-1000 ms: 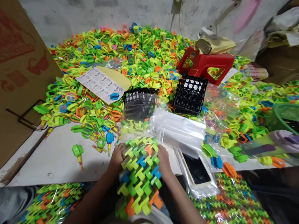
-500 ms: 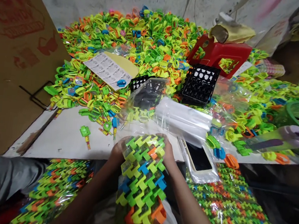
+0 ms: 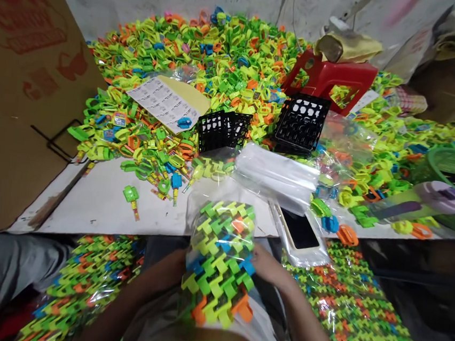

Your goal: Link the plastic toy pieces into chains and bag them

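In front of my body stands a pack of plastic toy watches (image 3: 220,263), green and yellow with some orange and blue, set in tight rows. A clear plastic bag (image 3: 202,200) covers its upper part, and loose film stands up beyond the far end. My left hand (image 3: 178,265) grips the pack's left side, and my right hand (image 3: 263,262) grips its right side. Most fingers of both hands are hidden behind the pack and film. Just beyond lie a stack of flat clear bags (image 3: 277,175) and a phone (image 3: 300,228) in a clear sleeve.
Loose toy watches (image 3: 238,59) are heaped across the white table (image 3: 99,201). Black trays (image 3: 302,124), a label sheet (image 3: 165,103) and a red stool (image 3: 341,79) lie among them. A cardboard box (image 3: 23,118) stands left, a bottle (image 3: 425,203) right. Filled packs (image 3: 358,312) lie below the table edge.
Both hands have slid down the pack's sides toward my body. The bag's film, spread out over the table and a black tray before, has come down around the pack's far end.
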Motion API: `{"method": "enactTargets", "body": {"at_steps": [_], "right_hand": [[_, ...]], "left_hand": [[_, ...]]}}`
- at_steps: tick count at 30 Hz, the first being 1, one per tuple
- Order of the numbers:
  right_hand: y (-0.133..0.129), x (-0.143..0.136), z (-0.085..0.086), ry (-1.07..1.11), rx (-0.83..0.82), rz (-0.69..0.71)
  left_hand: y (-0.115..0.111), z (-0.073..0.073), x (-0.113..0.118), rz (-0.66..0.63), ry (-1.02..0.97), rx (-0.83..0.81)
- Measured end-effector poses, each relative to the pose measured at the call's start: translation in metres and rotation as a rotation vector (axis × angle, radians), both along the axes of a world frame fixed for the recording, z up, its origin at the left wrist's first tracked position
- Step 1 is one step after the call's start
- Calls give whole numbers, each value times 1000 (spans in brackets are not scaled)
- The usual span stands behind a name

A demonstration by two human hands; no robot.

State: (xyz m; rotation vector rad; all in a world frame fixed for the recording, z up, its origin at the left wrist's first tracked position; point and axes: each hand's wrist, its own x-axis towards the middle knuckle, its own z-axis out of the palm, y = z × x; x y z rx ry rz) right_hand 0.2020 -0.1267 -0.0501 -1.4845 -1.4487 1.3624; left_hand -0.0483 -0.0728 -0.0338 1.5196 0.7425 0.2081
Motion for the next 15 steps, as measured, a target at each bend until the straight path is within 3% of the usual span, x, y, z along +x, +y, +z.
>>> {"method": "enactTargets", "body": {"at_steps": [3, 7, 10, 13, 15], "right_hand": [[-20, -9, -3, -190, 109, 78], [-43, -21, -2, -552, 133, -28], [-55, -25, 2, -760, 181, -157], [-64, -25, 7, -842, 366, -268], [-71, -24, 10, -861, 498, -275]], "left_hand": [[-8, 0, -12, -41, 48, 113], [-17, -2, -22, -45, 136, 170], [-27, -3, -21, 195, 218, 261], [-39, -4, -25, 485, 341, 466], [-46, -8, -35, 504, 373, 579]]}}
